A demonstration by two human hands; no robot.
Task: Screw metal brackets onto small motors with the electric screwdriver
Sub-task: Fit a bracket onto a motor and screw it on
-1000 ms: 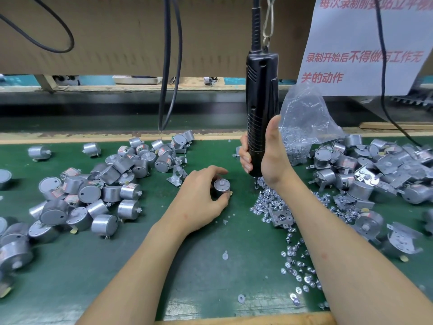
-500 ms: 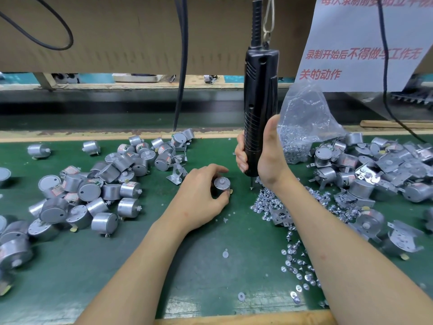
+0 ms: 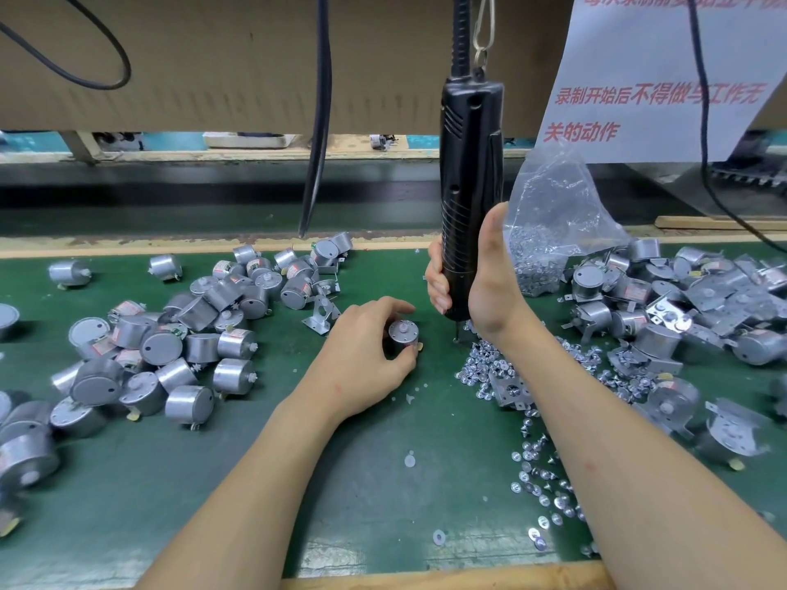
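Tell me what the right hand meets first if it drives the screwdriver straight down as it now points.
Probably the far-left edge of the screw pile, or the green mat beside it; depth is unclear. The right hand aims the electric screwdriver down beside the motor, not over it.

Silver motor (image 3: 403,336) stands shaft-up just left of the upright black electric screwdriver (image 3: 468,163).
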